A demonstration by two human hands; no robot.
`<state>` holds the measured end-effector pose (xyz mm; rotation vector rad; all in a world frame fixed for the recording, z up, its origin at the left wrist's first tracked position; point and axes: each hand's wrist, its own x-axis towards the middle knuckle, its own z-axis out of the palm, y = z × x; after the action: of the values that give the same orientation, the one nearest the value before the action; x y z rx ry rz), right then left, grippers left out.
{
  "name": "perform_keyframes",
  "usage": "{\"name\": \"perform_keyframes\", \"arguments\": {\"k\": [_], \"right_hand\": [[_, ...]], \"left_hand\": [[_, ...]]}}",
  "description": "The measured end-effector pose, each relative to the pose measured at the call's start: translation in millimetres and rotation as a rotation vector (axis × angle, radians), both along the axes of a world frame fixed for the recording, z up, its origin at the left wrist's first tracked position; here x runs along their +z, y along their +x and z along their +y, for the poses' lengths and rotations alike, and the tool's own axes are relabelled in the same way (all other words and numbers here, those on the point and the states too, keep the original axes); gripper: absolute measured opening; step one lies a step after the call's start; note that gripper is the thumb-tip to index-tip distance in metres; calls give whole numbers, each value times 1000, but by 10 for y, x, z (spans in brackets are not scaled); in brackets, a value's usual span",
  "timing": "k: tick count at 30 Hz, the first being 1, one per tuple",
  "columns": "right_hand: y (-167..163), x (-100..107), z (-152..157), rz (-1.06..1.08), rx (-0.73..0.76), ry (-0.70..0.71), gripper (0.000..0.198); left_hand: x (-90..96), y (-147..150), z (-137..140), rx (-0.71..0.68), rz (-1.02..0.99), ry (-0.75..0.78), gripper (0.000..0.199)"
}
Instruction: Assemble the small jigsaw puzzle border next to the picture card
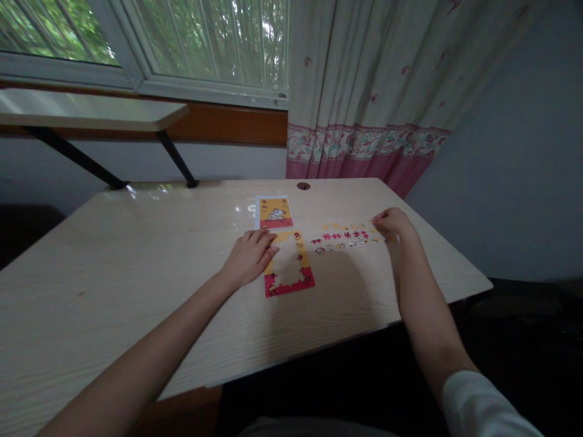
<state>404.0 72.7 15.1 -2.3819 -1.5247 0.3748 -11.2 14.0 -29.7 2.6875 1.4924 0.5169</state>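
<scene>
A yellow-and-red jigsaw puzzle (pixel 309 273) lies on the table with its border joined and a gap in its middle. My left hand (pixel 249 256) rests over its left edge, fingers stretched out and holding nothing. Beyond it lies a picture card (pixel 276 212) of a white animal on yellow and red. To the right, loose puzzle pieces (pixel 337 236) are spread in rows of yellow, red and white. My right hand (pixel 394 222) is at the right end of these rows, thumb and fingers pinched on a small yellow piece (pixel 372 222), mostly hidden by the fingertips.
The pale wooden table (pixel 173 243) has a round cable hole (pixel 303 186) near its back edge. A raised shelf (pixel 91 110) on black legs stands at the back left. Behind the table hang a patterned curtain (pixel 364 109) and a barred window (pixel 204 42).
</scene>
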Motion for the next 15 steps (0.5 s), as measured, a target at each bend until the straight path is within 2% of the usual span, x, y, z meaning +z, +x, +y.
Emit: {"name": "perform_keyframes", "arguments": {"k": [4, 7, 11, 15], "right_hand": [[-78, -1, 23, 63, 117, 141, 22], [-277, 8, 43, 227, 264, 219, 26], [-843, 1, -10, 561, 499, 268, 28], [-1504, -72, -164, 828, 639, 193, 39]], "left_hand": [[1, 8, -13, -6, -2, 1, 45], [10, 12, -14, -6, -23, 1, 42], [69, 43, -32, -27, -188, 0, 37], [152, 106, -87, 11, -473, -110, 26]]}}
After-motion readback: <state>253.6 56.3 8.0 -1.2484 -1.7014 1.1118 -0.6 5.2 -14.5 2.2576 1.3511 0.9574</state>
